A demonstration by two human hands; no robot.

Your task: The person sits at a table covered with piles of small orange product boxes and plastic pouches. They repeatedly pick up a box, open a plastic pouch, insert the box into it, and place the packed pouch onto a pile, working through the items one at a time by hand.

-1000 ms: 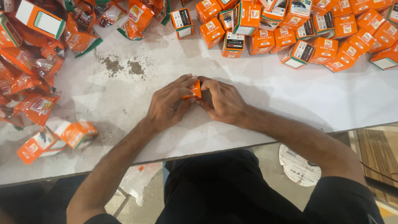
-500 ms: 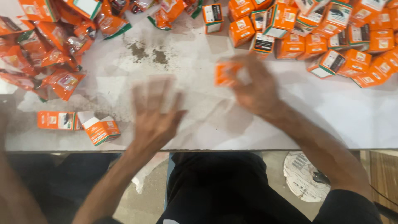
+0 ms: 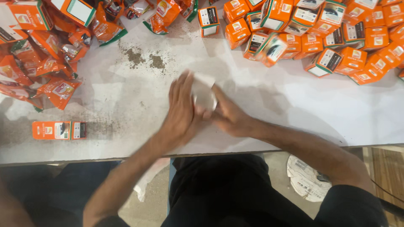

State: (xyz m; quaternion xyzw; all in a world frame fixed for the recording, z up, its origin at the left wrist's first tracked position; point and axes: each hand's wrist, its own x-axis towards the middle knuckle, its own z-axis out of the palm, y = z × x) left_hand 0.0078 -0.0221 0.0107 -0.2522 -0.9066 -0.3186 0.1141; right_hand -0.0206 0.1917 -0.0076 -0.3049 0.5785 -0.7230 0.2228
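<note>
a: what are the hands doing?

b: both over the middle of the white table (image 3: 294, 109). left hand (image 3: 181, 111) and right hand (image 3: 225, 115) are pressed in on a pale folded carton (image 3: 204, 90) between them — left fingers straight along its left side, right fingers curled under its right side. it's motion-blurred, so can't tell the exact grip.

a: where's the carton relative to everything else?

b: held just above the table, well apart from both piles. its plain pale side faces the camera.

a: surroundings?

b: heap of small orange boxes (image 3: 320, 33) at the top right. pile of orange foil pouches (image 3: 46, 63) at the top left. one flat orange box (image 3: 59, 130) lies alone near the left front edge. patch of dark crumbs (image 3: 145, 59) behind the hands — near the pouches.

a: anything below the table?

b: dark trousers (image 3: 219, 189), and a crumpled printed sheet (image 3: 305, 178) on the floor to the right.
</note>
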